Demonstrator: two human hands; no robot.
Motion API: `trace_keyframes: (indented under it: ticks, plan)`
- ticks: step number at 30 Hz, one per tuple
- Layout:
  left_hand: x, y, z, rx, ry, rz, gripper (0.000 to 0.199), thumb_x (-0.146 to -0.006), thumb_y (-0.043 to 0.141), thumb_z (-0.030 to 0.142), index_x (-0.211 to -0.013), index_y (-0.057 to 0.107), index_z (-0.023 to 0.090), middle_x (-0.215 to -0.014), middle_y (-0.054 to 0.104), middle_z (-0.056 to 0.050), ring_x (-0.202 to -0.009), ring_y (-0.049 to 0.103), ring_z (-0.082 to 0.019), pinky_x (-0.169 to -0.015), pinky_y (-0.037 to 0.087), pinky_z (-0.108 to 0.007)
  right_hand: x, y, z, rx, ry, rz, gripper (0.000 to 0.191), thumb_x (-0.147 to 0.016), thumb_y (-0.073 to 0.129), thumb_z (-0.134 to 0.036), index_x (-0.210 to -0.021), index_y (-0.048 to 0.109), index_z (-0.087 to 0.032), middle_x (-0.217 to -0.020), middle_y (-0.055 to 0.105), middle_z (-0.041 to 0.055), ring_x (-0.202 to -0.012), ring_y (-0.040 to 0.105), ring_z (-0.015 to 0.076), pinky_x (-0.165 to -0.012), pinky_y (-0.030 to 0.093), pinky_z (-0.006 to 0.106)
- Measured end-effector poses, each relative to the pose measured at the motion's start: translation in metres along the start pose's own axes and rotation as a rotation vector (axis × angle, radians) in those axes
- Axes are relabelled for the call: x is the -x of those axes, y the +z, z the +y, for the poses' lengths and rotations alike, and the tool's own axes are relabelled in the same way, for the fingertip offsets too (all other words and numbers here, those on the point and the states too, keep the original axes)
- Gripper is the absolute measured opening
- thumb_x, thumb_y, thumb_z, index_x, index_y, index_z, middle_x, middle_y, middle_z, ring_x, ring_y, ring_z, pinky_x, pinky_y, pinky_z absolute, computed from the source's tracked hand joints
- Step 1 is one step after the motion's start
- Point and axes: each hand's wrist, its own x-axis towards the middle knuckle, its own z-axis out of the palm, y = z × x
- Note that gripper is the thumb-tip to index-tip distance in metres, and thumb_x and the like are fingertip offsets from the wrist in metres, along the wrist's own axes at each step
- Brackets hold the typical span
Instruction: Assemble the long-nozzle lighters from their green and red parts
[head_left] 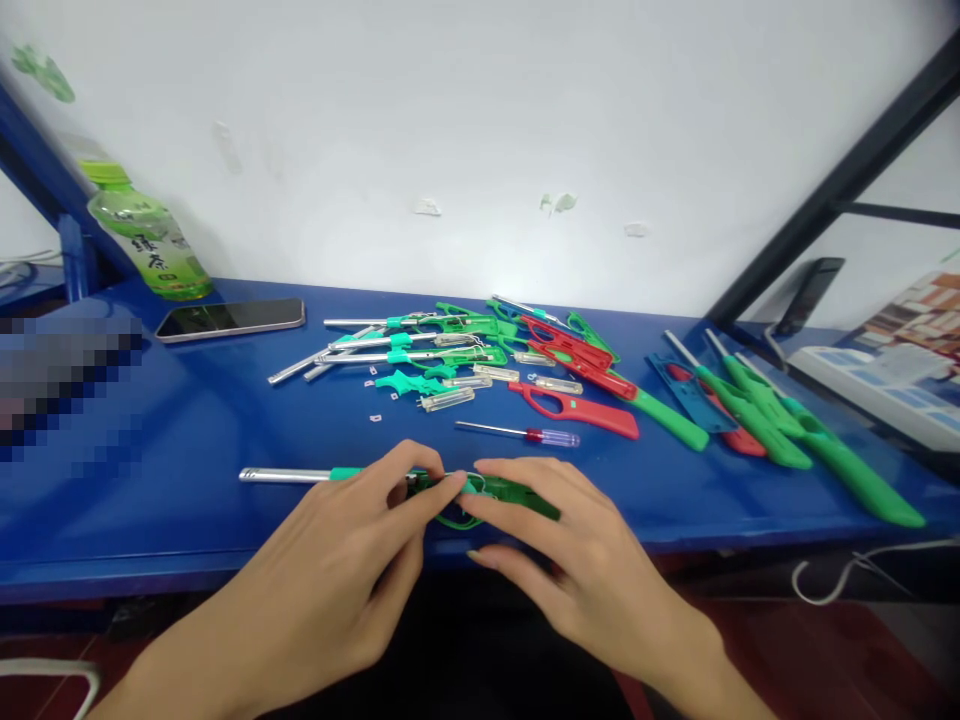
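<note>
An opened long-necked gas lighter [289, 475] lies near the table's front edge, its metal tube pointing left and its green half shell [525, 495] to the right. My left hand [367, 540] is closed over its middle, fingertips pressed beside a small teal piece [471, 486]. From the right, my right hand [577, 540] holds the shell with bent fingers, its index fingertip at that teal piece and the thumb lower, near the table edge. Fingers cover part of the lighter's inside. Behind the hands lies a screwdriver [551, 437] with a clear purple and red handle.
Beyond are piled several open green lighters [450, 325], red shells [585, 410] and clear fuel tanks [448, 400]. Closed green lighters [855, 465] and a blue shell [690, 390] lie at right. A phone [232, 318] and green bottle [154, 240] stand back left, before the wall.
</note>
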Motion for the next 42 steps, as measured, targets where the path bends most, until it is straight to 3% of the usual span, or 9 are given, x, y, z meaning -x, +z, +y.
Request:
trace_keyframes:
  ticks: [6,8,13,23,27,34,42]
  plan:
    - [-0.001,-0.005,-0.003,-0.099,0.02,0.276,0.04,-0.106,0.051,0.007,-0.14,0.064,0.025,-0.122,0.068,-0.007,-0.096,0.067,-0.019,-0.075,0.055,-0.031,0.003,0.0,0.0,-0.01,0.057,-0.015,0.037,-0.11,0.065,-0.035,-0.146,0.065,-0.03,-0.148,0.071,0.0059,-0.131,0.069,0.0247,-0.111,0.058,0.046]
    - [-0.004,-0.007,-0.003,-0.121,0.015,0.318,0.03,-0.105,0.059,0.01,-0.129,0.07,0.025,-0.117,0.069,-0.006,-0.099,0.063,-0.022,-0.079,0.054,-0.034,0.004,0.0,0.0,-0.004,0.079,-0.019,0.044,-0.11,0.065,-0.038,-0.152,0.061,-0.027,-0.148,0.071,0.0079,-0.133,0.068,0.0259,-0.112,0.058,0.047]
    - [-0.009,-0.003,-0.009,-0.05,0.04,0.239,0.022,-0.106,0.06,0.013,-0.117,0.074,0.025,-0.121,0.069,-0.006,-0.113,0.059,-0.025,-0.098,0.052,-0.042,0.002,-0.001,0.0,0.029,0.142,-0.062,0.057,-0.108,0.067,-0.043,-0.159,0.055,-0.022,-0.151,0.069,0.0108,-0.139,0.065,0.0287,-0.116,0.056,0.049]
    - [-0.006,0.004,-0.013,-0.006,-0.017,0.149,0.021,-0.11,0.056,0.018,-0.126,0.068,0.025,-0.12,0.069,-0.005,-0.11,0.062,-0.023,-0.104,0.05,-0.044,-0.002,-0.005,-0.002,-0.089,0.246,-0.114,0.044,-0.105,0.072,-0.044,-0.146,0.064,-0.031,-0.151,0.066,0.0054,-0.14,0.061,0.0264,-0.118,0.053,0.048]
    - [-0.008,0.004,-0.012,0.01,-0.012,0.138,0.023,-0.111,0.054,0.017,-0.127,0.067,0.026,-0.119,0.069,-0.004,-0.108,0.063,-0.022,-0.112,0.047,-0.047,-0.004,-0.005,-0.002,-0.093,0.234,-0.122,0.044,-0.106,0.071,-0.043,-0.147,0.063,-0.03,-0.149,0.067,0.0059,-0.138,0.062,0.0266,-0.118,0.053,0.049]
    - [-0.008,0.004,-0.013,0.024,-0.014,0.144,0.022,-0.11,0.055,0.019,-0.126,0.068,0.027,-0.119,0.069,-0.003,-0.109,0.063,-0.021,-0.107,0.05,-0.042,-0.003,-0.005,-0.001,-0.12,0.201,-0.112,0.04,-0.107,0.07,-0.04,-0.145,0.064,-0.03,-0.145,0.07,0.0045,-0.134,0.064,0.0252,-0.116,0.053,0.046]
    - [-0.009,0.004,-0.013,0.016,-0.018,0.107,0.021,-0.112,0.053,0.019,-0.127,0.065,0.028,-0.118,0.069,-0.002,-0.109,0.064,-0.021,-0.113,0.046,-0.044,-0.003,-0.005,-0.001,-0.142,0.165,-0.109,0.039,-0.108,0.069,-0.035,-0.146,0.06,-0.032,-0.144,0.071,0.0006,-0.135,0.063,0.0224,-0.117,0.05,0.042]
